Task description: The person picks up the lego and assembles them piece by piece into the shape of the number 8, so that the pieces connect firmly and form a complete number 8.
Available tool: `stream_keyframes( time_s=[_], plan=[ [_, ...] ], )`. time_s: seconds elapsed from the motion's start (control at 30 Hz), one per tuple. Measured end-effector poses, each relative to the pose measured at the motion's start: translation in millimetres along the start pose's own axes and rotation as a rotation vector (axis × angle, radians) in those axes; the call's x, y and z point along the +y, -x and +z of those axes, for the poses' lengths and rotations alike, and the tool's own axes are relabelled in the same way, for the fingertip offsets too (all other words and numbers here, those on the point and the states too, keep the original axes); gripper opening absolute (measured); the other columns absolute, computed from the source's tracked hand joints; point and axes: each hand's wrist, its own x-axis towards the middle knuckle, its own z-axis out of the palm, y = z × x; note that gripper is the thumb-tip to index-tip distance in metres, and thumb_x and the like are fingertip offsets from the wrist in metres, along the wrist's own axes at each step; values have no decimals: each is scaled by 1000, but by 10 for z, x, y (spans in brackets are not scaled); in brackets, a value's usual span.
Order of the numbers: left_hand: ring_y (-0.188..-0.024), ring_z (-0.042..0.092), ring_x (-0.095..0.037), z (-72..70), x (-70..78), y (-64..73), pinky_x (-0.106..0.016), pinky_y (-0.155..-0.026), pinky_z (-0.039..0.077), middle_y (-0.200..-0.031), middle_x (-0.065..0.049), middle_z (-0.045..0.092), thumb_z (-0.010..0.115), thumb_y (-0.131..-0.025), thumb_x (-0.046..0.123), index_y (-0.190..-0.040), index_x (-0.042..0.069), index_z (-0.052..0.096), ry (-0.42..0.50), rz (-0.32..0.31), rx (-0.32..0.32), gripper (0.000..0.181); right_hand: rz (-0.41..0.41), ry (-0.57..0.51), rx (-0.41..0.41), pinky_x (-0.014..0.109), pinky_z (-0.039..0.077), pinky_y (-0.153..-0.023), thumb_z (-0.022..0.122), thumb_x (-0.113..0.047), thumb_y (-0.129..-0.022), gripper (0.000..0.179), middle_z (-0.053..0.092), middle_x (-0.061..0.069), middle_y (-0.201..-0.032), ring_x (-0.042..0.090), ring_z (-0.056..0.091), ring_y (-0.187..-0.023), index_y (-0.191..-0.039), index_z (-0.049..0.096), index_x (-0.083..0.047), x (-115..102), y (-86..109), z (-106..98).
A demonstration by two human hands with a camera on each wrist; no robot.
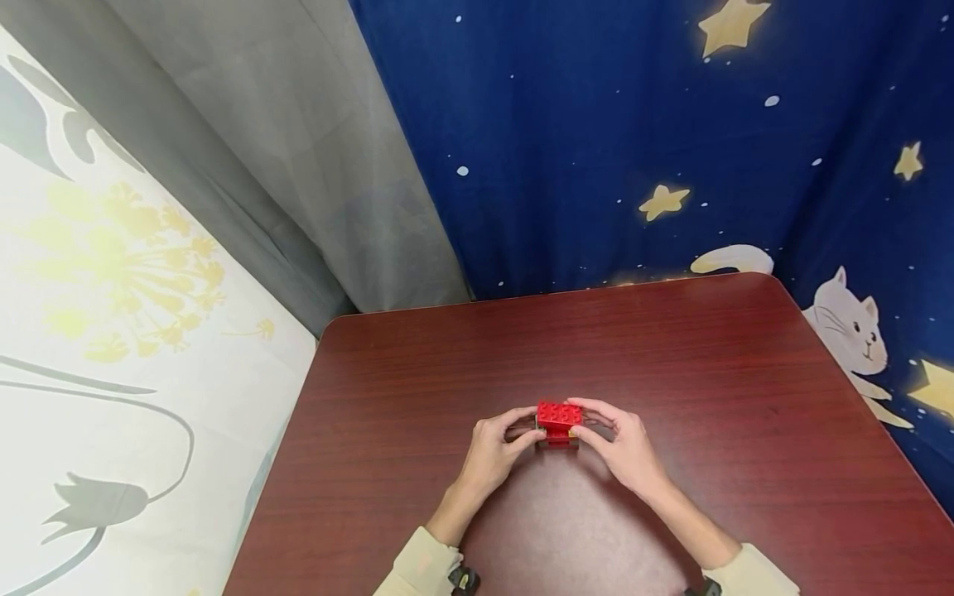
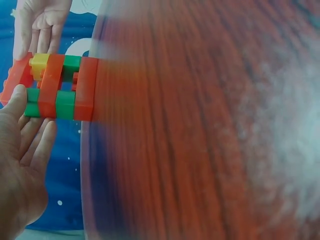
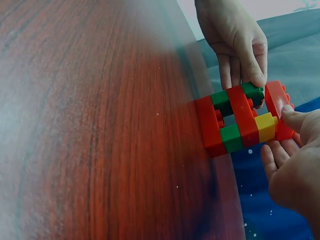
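Note:
A small tower of toy building bricks stands on the table between both hands. Its bottom red brick [image 3: 209,130] carries two green bricks, one of them [image 3: 230,138] under the middle red brick [image 3: 242,120]. Above that sit a yellow brick [image 3: 265,128] and an upper green brick [image 3: 253,91]. A top red brick [image 1: 559,414] lies tilted over these, with a gap beneath part of it. My left hand [image 1: 488,451] pinches the tower at the upper green brick, thumb on the near side. My right hand [image 1: 629,454] grips the top red brick by its right end.
The dark red wooden table [image 1: 417,364] extends around the hands. Behind it hang a grey curtain [image 1: 298,165] and a blue curtain [image 1: 581,149] with stars and a cat. A white patterned cloth [image 1: 112,331] hangs along the left side.

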Motion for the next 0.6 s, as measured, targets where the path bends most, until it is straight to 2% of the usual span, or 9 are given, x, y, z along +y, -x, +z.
stream_keyframes(
  time_s=[0.23, 0.47, 0.6],
  plan=[
    [-99, 78, -14, 9, 13, -5, -23, -82, 62, -116, -11, 79, 84, -92, 16, -132, 6, 73, 8, 27, -5, 43, 12, 21, -31, 35, 57, -101, 80, -8, -96, 40, 77, 6, -123, 21, 74, -113, -135, 72, -8, -26, -12, -11],
    [-100, 77, -11, 10, 11, -2, -22, -82, 61, -117, -9, 78, 83, -92, 17, -135, 8, 72, -17, 20, -9, 45, -10, 56, -41, 49, 59, -97, 80, -8, -96, 41, 78, 5, -120, 22, 75, -110, -135, 72, -8, -25, -14, -26],
    [-100, 77, -10, 9, 7, 0, -21, -83, 61, -118, -8, 78, 84, -92, 18, -134, 8, 72, -31, 23, -9, 45, -20, 81, -35, 53, 60, -94, 82, -8, -94, 43, 78, 4, -118, 22, 75, -108, -136, 72, -9, -19, -10, -28]
  ],
)
